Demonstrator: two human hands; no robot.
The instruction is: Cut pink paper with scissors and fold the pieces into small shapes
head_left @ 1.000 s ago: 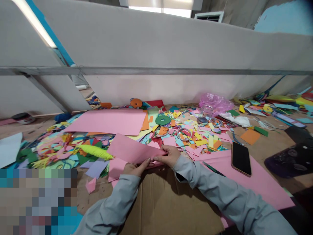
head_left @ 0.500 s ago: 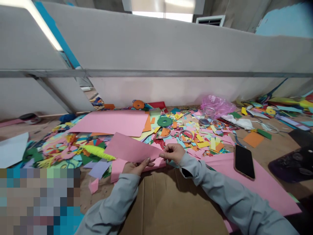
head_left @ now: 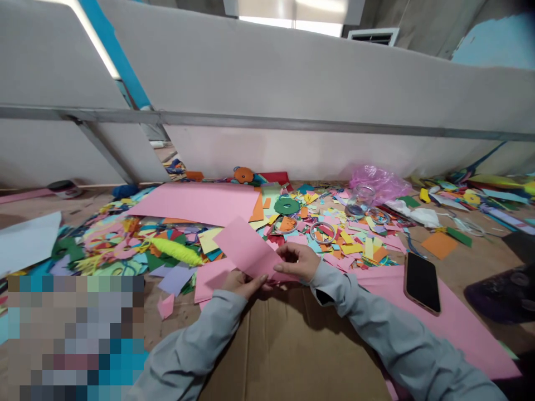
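Note:
A small sheet of pink paper (head_left: 247,245) is held up between both my hands over a brown cardboard piece (head_left: 301,345). My left hand (head_left: 242,284) pinches its lower edge, thumb pointing right. My right hand (head_left: 298,262) is closed on the sheet's right end, with thumb and fingertips together. The two hands almost touch. Under and behind my left hand lies another pink sheet (head_left: 211,278). Whether a fold lies between my fingers is hidden.
Paper scraps (head_left: 355,234) cover the table behind my hands. A large pink sheet (head_left: 196,201), yellow yarn (head_left: 178,252) and tape rolls such as this one (head_left: 322,233) lie among them. A phone (head_left: 422,283) rests on pink paper (head_left: 463,328) at right; a dark jar (head_left: 501,295) stands beyond.
The pink sheet has turned, its free end now pointing more upward and to the right of where it was. My hands have come closer together. The whole view has shifted slightly.

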